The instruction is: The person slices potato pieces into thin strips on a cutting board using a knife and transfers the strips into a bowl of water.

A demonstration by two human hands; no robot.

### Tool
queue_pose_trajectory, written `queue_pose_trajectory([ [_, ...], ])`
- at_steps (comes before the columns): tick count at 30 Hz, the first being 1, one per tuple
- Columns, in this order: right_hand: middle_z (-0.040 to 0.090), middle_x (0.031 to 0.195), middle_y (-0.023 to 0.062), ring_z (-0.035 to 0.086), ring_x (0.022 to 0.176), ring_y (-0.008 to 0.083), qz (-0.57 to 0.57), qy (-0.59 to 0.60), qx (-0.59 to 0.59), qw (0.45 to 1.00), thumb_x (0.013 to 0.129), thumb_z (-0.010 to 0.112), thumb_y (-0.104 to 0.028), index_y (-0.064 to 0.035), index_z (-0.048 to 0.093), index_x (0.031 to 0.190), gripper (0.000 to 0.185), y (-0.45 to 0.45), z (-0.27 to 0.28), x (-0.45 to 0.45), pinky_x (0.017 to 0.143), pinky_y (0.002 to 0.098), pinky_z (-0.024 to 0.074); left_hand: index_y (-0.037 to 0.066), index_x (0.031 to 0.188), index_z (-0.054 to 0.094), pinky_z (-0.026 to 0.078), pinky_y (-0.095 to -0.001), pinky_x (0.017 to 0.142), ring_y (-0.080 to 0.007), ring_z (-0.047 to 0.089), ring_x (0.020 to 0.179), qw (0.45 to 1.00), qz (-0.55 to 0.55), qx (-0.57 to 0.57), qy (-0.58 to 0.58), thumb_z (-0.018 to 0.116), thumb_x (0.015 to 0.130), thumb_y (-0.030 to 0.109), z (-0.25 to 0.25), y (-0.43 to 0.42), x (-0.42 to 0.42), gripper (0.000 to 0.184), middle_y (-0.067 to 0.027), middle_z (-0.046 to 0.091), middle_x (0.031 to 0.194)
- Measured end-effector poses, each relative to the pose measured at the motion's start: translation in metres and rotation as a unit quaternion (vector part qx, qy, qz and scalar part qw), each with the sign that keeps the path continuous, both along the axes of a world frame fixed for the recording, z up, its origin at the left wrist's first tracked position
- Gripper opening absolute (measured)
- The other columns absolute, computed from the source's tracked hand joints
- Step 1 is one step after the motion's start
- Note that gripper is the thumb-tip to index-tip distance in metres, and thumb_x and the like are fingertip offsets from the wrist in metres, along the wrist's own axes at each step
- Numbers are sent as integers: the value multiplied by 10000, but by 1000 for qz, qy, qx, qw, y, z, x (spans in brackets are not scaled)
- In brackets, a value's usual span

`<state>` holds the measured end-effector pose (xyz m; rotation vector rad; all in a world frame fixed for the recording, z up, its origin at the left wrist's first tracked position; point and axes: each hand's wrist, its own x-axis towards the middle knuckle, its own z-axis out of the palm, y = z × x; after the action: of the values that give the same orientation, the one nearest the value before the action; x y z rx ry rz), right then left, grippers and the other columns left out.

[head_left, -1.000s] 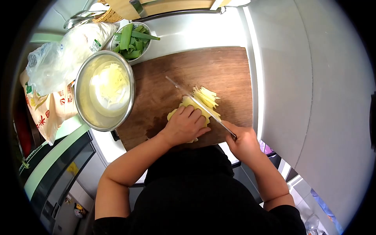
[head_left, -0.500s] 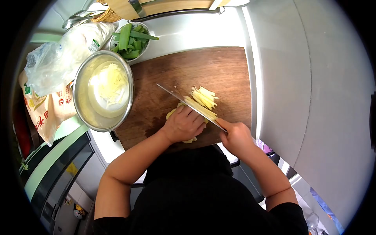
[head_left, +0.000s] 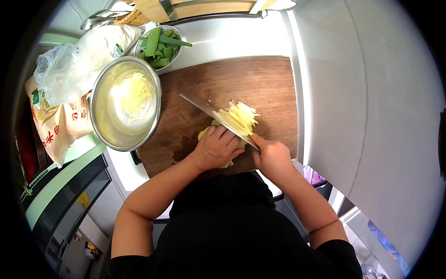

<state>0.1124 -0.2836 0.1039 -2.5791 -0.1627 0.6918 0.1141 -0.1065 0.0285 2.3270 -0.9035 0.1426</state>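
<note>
My left hand (head_left: 217,146) presses down on a stack of pale yellow potato slices (head_left: 202,134), its fingers together along the knife's near side. The slices are mostly hidden beneath the palm. In my right hand (head_left: 274,159) is the handle of a broad kitchen knife (head_left: 200,105), whose blade runs diagonally up to the left. Cut potato strips (head_left: 242,116) lie in a pile against the blade's far side. All of this rests on a brown wooden cutting board (head_left: 272,81).
A metal bowl (head_left: 95,104) with potato strips in water (head_left: 135,95) stands at the board's left. Behind it is a bowl of green leek pieces (head_left: 162,49). Plastic bags (head_left: 86,63) lie farther left. A grey wall panel (head_left: 334,93) borders the right side.
The knife and my right hand have shifted slightly left and away from me. Newly cut strips have moved against the pile. My left hand stays nearly in place.
</note>
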Motion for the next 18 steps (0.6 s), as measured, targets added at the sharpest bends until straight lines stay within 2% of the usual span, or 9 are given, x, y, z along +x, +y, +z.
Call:
queue_pose_trajectory([
  [2, 629, 698, 195, 619, 656, 384, 12, -19, -11, 1000, 757, 627, -106, -61, 631, 1034, 281, -2, -4, -1, 624, 458, 510, 119, 804, 565, 407, -353, 728, -219, 492, 833, 999, 7, -28, -33, 665, 760, 294, -4, -2, 3, 206, -31, 507, 842],
  [6, 628, 707, 193, 620, 653, 372, -31, 1, 22, 999, 760, 616, -97, -74, 639, 1071, 313, -13, 1, 2, 630, 447, 512, 128, 801, 562, 399, -341, 730, -213, 487, 827, 1000, 0, -14, -25, 661, 761, 297, -10, 1, -1, 201, -26, 501, 834],
  [8, 627, 709, 193, 620, 651, 368, -49, 29, 23, 998, 758, 614, -89, -78, 641, 1085, 328, -15, 14, 3, 633, 441, 512, 99, 890, 582, 405, -370, 722, -248, 499, 855, 1000, -12, -18, 0, 698, 720, 261, -13, 1, -3, 261, -47, 535, 888],
  [9, 625, 708, 193, 619, 650, 364, -51, 38, 21, 998, 756, 612, -78, -83, 641, 1096, 341, -15, 25, 2, 637, 436, 512, 136, 768, 534, 394, -340, 721, -207, 477, 809, 1000, 2, -20, -19, 659, 756, 283, -9, -1, -1, 193, -23, 480, 803],
  [12, 622, 693, 182, 617, 641, 359, -45, 12, 49, 998, 749, 620, -60, -87, 641, 1100, 352, -19, 33, -6, 624, 428, 508, 136, 761, 525, 394, -338, 716, -206, 477, 807, 999, 3, -30, -29, 659, 752, 280, -12, -2, 0, 197, -22, 476, 796],
  [14, 584, 636, 200, 581, 527, 330, -5, -3, 31, 999, 747, 589, -6, -56, 662, 1071, 335, -18, 36, -7, 549, 378, 491, 125, 800, 556, 404, -343, 738, -215, 492, 827, 1000, 0, -17, -16, 655, 762, 279, -10, -2, 1, 187, -28, 508, 825],
  [18, 629, 715, 188, 611, 597, 343, 18, -28, 10, 999, 741, 614, -16, -59, 650, 1084, 347, -18, 31, -11, 575, 389, 506, 101, 901, 604, 420, -361, 782, -236, 517, 883, 999, 3, -32, -15, 647, 780, 278, -12, 0, 0, 219, -53, 560, 907],
])
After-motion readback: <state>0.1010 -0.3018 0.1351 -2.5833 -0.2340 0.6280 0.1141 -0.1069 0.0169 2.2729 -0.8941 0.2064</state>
